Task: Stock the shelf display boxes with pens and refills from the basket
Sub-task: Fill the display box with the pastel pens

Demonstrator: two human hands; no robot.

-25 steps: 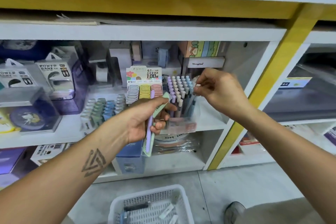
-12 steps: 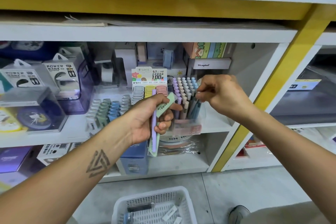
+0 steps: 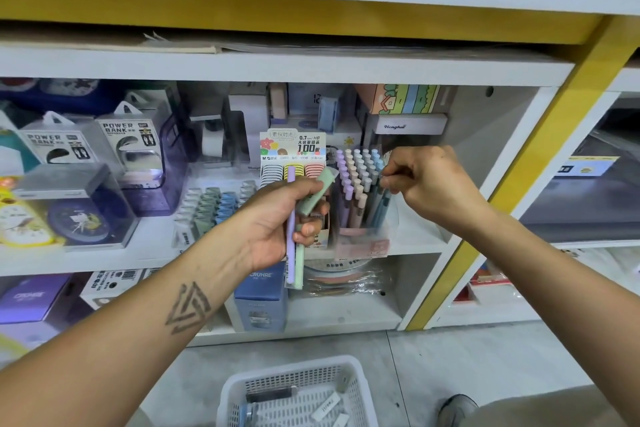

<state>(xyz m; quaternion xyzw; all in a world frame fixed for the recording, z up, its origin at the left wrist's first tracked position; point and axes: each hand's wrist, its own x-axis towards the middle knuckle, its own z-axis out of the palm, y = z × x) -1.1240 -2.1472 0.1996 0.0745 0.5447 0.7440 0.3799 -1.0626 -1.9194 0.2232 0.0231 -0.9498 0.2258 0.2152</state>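
At the centre of the frame the left hand (image 3: 277,218) grips a purple pen (image 3: 290,218) and a green pen (image 3: 313,196), both upright in front of the shelf (image 3: 104,258). Just right of it, a clear display box (image 3: 363,246) holds rows of pastel pens (image 3: 356,184) standing on end. The right hand (image 3: 429,184) has its fingers curled, pinching a blue pen (image 3: 381,204) at the right side of that box. Behind the left hand stands a refill box (image 3: 294,149) with coloured packs. At the bottom centre a white basket (image 3: 239,392) on the floor holds a few loose items.
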